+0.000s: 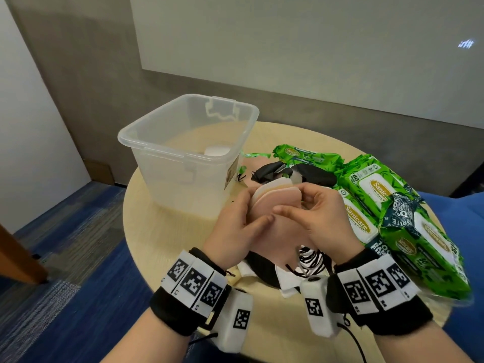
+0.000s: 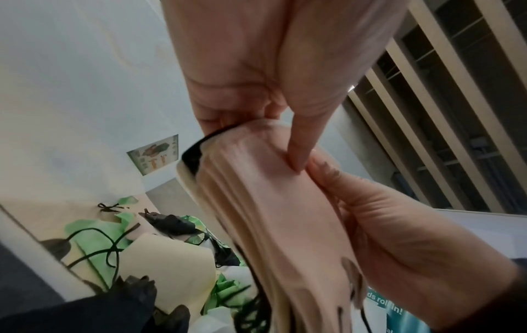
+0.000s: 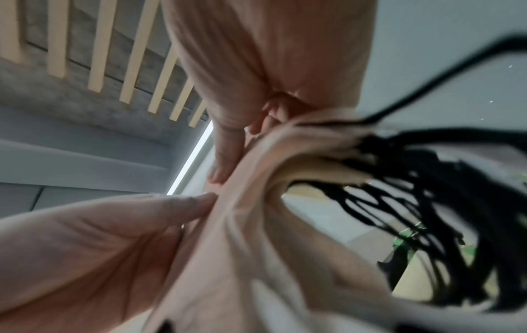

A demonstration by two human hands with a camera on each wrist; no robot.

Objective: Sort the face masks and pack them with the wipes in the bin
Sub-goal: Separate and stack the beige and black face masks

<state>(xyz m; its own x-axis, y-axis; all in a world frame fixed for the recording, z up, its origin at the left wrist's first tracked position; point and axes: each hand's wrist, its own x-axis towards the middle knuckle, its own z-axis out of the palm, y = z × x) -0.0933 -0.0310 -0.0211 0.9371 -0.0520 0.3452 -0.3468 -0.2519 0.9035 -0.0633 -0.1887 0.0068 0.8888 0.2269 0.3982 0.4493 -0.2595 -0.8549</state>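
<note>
Both hands hold a stack of pink-beige face masks [image 1: 277,199] upright above the round table [image 1: 167,247]. My left hand [image 1: 242,218] grips the stack's left side, thumb lying across its front. On the right edge my right hand [image 1: 314,208] pinches the same stack [image 2: 273,198], whose black ear loops [image 3: 422,202] dangle below. Black masks [image 1: 296,172] lie behind on the table. Green wipes packs [image 1: 372,189] are piled at the right. The clear plastic bin [image 1: 188,145] stands at the back left with something white [image 1: 216,150] in it.
White and black masks [image 1: 267,273] lie under my hands near the table's front edge. Torn green wrapping [image 1: 258,154] sits beside the bin. A wooden leg [image 1: 15,260] stands on the blue carpet at the left. A grey wall is behind the table.
</note>
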